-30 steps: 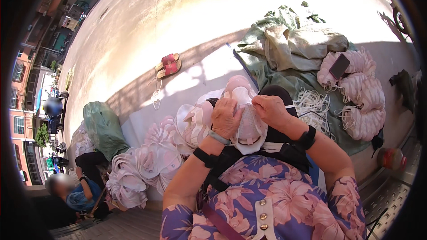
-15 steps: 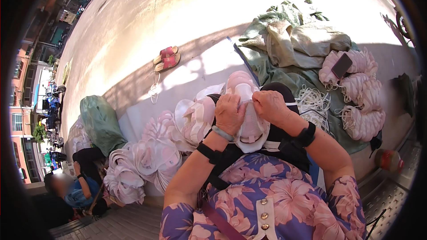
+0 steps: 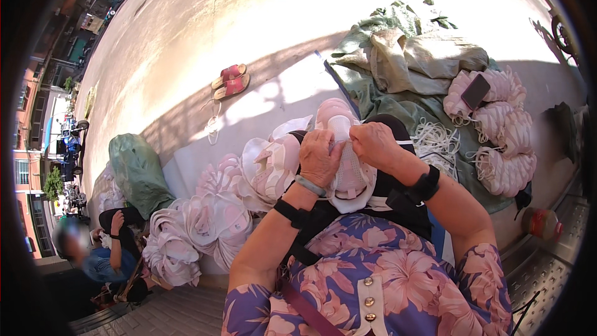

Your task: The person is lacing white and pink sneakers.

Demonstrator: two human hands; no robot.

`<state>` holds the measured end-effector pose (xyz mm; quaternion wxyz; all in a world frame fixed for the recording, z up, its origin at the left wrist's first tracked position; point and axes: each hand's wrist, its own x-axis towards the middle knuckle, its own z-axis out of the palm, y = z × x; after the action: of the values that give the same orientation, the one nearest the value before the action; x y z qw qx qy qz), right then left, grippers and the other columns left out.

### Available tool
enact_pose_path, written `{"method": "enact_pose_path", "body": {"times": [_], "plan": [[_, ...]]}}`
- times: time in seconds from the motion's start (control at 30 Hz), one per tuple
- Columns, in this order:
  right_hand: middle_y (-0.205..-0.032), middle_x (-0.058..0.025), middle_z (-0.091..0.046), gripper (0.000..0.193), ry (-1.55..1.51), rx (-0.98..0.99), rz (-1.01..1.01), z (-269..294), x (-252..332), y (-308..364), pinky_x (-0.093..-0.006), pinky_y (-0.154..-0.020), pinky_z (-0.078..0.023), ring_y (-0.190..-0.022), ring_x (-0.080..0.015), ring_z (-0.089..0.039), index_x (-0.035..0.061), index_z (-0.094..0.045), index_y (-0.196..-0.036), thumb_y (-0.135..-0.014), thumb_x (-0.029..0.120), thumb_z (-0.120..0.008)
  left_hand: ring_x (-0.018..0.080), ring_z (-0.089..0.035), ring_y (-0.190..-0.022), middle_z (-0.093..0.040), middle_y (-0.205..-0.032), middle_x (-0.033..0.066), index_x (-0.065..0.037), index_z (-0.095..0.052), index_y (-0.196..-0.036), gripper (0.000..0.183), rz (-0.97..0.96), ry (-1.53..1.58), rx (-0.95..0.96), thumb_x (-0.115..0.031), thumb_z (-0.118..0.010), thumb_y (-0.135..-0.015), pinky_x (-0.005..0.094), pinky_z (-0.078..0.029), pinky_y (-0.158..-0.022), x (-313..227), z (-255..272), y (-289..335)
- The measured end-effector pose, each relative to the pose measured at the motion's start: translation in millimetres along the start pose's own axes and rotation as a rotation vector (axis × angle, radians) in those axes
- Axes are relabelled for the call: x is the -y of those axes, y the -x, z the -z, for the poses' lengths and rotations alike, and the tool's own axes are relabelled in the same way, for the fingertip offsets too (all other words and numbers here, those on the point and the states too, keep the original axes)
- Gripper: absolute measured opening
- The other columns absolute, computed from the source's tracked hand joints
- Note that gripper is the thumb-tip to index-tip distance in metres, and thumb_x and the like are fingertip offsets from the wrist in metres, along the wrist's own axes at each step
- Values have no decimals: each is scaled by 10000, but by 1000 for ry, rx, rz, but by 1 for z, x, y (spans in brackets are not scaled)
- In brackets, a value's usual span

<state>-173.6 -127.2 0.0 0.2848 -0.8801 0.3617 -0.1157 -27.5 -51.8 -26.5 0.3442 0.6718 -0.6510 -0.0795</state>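
Observation:
A pink and white shoe upper [image 3: 351, 180] lies across my lap, toe pointing away from me. My left hand [image 3: 318, 157] is closed on its left side near the lacing opening, fingers wrapped over the edge. My right hand [image 3: 376, 144] is pinched at the opposite edge, close to my left fingertips; what sits between those fingers is hidden. Left of my lap stands a stack of similar shoe uppers [image 3: 268, 165]. A tangle of white laces [image 3: 435, 143] lies right of my knee on green sheeting.
More uppers in bundles [image 3: 217, 221] sit at left beside a green sack [image 3: 138, 171]. At right, bundled uppers [image 3: 507, 171] carry a phone [image 3: 476, 91]. Beige sacking [image 3: 429, 56] and red slippers [image 3: 232, 86] lie ahead. Another person [image 3: 112, 261] sits far left.
My right hand has shifted slightly inward and away from me along the upper's edge. My left hand stays nearly in place. The person at left has moved their arm.

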Motion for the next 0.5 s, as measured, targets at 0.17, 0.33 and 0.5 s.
{"method": "enact_pose_path", "body": {"times": [0.17, 0.33, 0.5], "plan": [[-664, -181, -587, 96, -68, -43, 3, -6, -8, 1, -444, -632, -448, -688, -358, -590, 25, -564, -690, -725, 93, -506, 288, -519, -741, -532, -748, 96, -52, -520, -777, 210, -13, 5, 3, -140, -685, -682, 378, -417, -661, 1, -1, 1], [-685, -191, -594, 94, -112, -50, -15, -8, -10, 3, -444, -659, -448, -724, -363, -593, 27, -571, -703, -732, 80, -499, 288, -514, -739, -529, -744, 97, -51, -519, -777, 206, -34, 0, 9, -156, -676, -697, 377, -413, -655, 2, 0, 2], [-679, -191, -593, 95, -137, -33, 18, -6, -9, 0, -446, -654, -446, -714, -363, -592, 27, -564, -696, -734, 73, -490, 288, -513, -742, -525, -741, 100, -49, -516, -782, 208, -33, 12, 6, -154, -674, -698, 378, -412, -655, 3, 0, 3]]}}
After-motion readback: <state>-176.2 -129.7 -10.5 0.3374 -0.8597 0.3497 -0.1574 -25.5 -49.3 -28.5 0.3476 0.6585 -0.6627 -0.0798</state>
